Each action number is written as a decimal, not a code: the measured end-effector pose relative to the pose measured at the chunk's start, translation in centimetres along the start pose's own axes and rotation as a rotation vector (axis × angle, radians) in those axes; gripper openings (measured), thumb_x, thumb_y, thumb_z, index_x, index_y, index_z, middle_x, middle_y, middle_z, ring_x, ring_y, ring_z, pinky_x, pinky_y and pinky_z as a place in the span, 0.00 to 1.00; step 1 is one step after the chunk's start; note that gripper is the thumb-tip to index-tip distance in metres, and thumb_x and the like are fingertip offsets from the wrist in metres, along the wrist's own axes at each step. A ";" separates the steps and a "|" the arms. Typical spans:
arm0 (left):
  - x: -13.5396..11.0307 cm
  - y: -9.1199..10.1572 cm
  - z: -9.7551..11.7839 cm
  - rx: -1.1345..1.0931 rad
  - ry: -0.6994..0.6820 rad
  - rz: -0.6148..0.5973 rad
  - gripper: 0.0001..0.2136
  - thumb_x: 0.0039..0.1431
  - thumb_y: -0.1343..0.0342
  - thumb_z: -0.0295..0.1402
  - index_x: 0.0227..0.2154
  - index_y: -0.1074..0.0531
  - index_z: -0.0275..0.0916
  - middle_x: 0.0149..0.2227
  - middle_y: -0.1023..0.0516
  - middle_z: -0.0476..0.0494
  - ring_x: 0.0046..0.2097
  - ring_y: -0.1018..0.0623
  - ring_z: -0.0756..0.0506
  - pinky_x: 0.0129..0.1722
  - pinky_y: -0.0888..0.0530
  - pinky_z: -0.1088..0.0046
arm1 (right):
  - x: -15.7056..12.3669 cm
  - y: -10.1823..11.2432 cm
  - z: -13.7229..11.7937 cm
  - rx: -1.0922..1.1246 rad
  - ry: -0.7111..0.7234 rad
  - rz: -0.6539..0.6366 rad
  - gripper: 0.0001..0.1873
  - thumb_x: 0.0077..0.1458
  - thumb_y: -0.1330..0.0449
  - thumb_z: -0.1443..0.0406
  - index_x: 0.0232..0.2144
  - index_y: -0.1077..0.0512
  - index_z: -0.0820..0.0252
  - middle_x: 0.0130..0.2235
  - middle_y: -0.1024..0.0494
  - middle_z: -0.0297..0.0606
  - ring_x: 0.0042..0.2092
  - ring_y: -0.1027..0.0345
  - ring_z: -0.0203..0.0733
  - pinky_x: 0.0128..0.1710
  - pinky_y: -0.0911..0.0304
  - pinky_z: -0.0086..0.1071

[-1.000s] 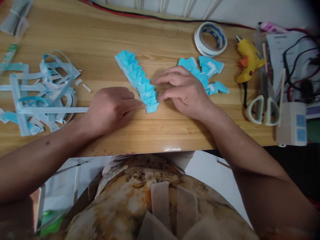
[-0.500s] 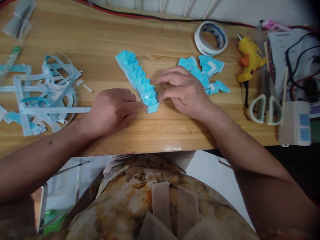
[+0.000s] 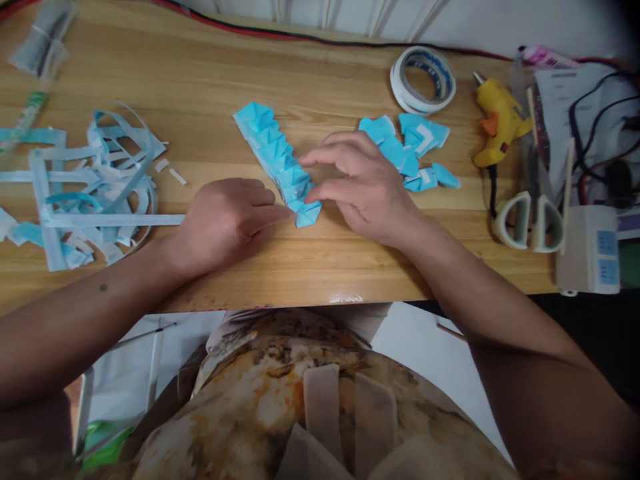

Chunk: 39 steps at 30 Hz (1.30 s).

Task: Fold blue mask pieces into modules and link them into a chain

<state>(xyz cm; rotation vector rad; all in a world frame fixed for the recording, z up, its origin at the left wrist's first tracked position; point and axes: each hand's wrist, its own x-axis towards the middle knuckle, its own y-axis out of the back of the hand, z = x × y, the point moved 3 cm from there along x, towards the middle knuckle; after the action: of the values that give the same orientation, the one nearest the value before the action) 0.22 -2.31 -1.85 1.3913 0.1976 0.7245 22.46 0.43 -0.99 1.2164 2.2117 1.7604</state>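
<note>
Closer to the blue folded strip [image 3: 273, 150] than half a second ago, my right hand [image 3: 373, 183] has shifted leftward, and its fingertips now meet the strip's right side. Under everything is the wooden worktop [image 3: 200, 80]; on its left part lies a tangle of pale ribbons [image 3: 117, 219]. Of my hands, the right one is half open, thumb and index finger parted along the folds, without a closed grip. My left hand [image 3: 225, 213] is mostly curled, its index finger pointing to the lower end of the strip (whether it also pinches something underneath, I cannot tell).

The strip itself lies slantwise between both hands, its near end toward me. I judge it very light and rather soft, more easily crushed than slippery, so the raised folds should not be squeezed; the flatter long left edge, or the two ends, seems the safer place to hold. Some loose blue pieces [image 3: 383, 131] rest beside my right hand. Smallest are the white scraps [image 3: 177, 176], near the tangle.
</note>
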 end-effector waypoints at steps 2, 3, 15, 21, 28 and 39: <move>0.1 0.0 0.0 -0.001 0.040 -0.057 0.16 0.71 0.52 0.29 0.45 0.17 0.43 0.35 0.18 0.42 0.36 0.22 0.41 0.35 0.34 0.66 | 0.0 -0.5 0.3 0.010 -0.012 -0.064 0.23 0.75 0.55 0.65 0.40 0.19 0.52 0.58 0.19 0.33 0.65 0.30 0.48 0.63 0.31 0.55; 0.1 0.1 0.0 0.001 0.049 -0.075 0.16 0.71 0.53 0.29 0.45 0.17 0.43 0.35 0.18 0.42 0.36 0.22 0.41 0.34 0.34 0.66 | 0.0 -0.5 0.4 0.008 -0.006 -0.072 0.22 0.75 0.55 0.65 0.41 0.19 0.52 0.58 0.20 0.34 0.65 0.30 0.49 0.63 0.31 0.55; 0.1 0.1 0.0 0.017 0.018 -0.027 0.16 0.71 0.52 0.30 0.45 0.17 0.42 0.34 0.18 0.42 0.35 0.21 0.42 0.33 0.34 0.67 | 0.0 -0.4 0.8 0.009 0.002 -0.057 0.23 0.75 0.54 0.65 0.38 0.19 0.52 0.58 0.19 0.34 0.65 0.30 0.49 0.63 0.32 0.56; 0.1 0.1 0.0 0.000 0.062 -0.091 0.17 0.72 0.54 0.31 0.46 0.17 0.44 0.36 0.17 0.42 0.38 0.20 0.41 0.35 0.33 0.66 | -0.1 1.0 0.5 -0.059 0.055 0.126 0.27 0.73 0.55 0.69 0.33 0.19 0.51 0.54 0.16 0.34 0.58 0.26 0.45 0.58 0.28 0.49; 0.0 0.1 0.1 0.015 0.011 -0.012 0.16 0.71 0.53 0.29 0.46 0.17 0.43 0.34 0.18 0.43 0.36 0.21 0.41 0.33 0.33 0.66 | 0.1 0.3 0.9 -0.028 -0.042 -0.094 0.25 0.72 0.55 0.67 0.31 0.20 0.52 0.55 0.17 0.33 0.63 0.29 0.49 0.62 0.30 0.55; 0.0 0.1 0.0 0.024 0.066 -0.084 0.17 0.72 0.55 0.32 0.47 0.18 0.45 0.36 0.16 0.43 0.39 0.19 0.42 0.36 0.31 0.68 | -0.3 0.2 1.1 -0.002 0.068 -0.024 0.25 0.72 0.53 0.69 0.33 0.18 0.53 0.54 0.17 0.33 0.61 0.28 0.47 0.60 0.28 0.50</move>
<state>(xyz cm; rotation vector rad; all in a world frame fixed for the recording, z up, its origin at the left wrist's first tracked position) 0.20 -2.34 -1.70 1.3743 0.3158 0.7012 23.27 1.12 -1.29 1.1409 2.2510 1.8204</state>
